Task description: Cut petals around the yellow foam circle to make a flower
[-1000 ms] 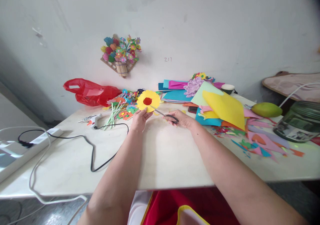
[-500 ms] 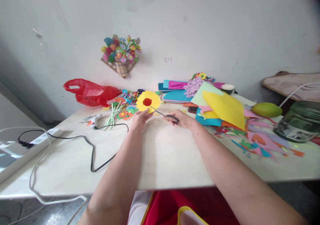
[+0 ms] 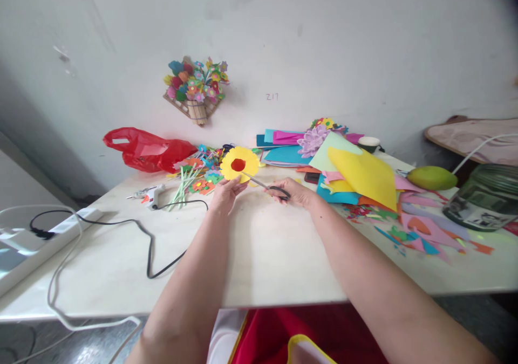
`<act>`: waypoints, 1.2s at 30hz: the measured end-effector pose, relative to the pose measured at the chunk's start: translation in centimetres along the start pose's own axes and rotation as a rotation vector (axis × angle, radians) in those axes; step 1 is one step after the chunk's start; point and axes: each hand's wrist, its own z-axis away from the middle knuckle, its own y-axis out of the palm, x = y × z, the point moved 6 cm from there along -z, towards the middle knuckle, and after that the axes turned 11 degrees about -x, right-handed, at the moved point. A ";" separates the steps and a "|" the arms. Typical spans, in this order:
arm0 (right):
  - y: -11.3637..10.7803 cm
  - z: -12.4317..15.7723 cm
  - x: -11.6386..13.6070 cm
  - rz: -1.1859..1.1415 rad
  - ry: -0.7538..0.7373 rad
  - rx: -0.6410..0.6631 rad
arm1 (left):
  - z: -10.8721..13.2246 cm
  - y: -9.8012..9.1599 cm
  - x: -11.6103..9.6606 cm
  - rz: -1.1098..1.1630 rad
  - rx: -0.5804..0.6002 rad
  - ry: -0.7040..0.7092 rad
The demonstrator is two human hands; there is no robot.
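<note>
My left hand (image 3: 229,191) pinches the lower edge of a yellow flower (image 3: 251,164) with scalloped edges and a red round centre (image 3: 238,164), held up above the table. In my right hand (image 3: 291,190) is a pair of scissors (image 3: 279,192), its fingers closed round the dark handles. The blades point left and reach the flower's lower right edge, close to the left fingertips. Whether the blades are apart I cannot tell.
A glue gun (image 3: 152,196) with a black cord, pale green sticks (image 3: 185,183) and a red plastic bag (image 3: 154,151) lie left. Coloured sheets (image 3: 364,172), scraps (image 3: 429,229), a mango (image 3: 432,178) and a glass jar (image 3: 483,199) are right. A power strip (image 3: 76,221) sits at the left edge.
</note>
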 end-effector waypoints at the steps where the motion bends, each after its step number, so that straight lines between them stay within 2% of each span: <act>1: 0.1 0.1 0.1 0.001 -0.002 0.001 | 0.0 0.0 0.0 -0.002 -0.001 0.001; 13: 1.2 0.7 1.9 -0.019 -0.071 -0.080 | 0.2 0.4 -0.6 0.117 -0.080 0.118; 25: 2.7 0.0 2.1 -0.021 -0.106 -0.242 | 0.3 1.2 0.5 0.199 -0.135 0.041; 31: 3.1 -0.4 2.0 0.016 -0.175 -0.263 | 0.4 1.5 0.6 0.241 -0.126 0.018; 36: 3.3 -0.3 2.2 0.004 -0.176 -0.283 | 0.4 1.6 0.7 0.212 -0.107 0.033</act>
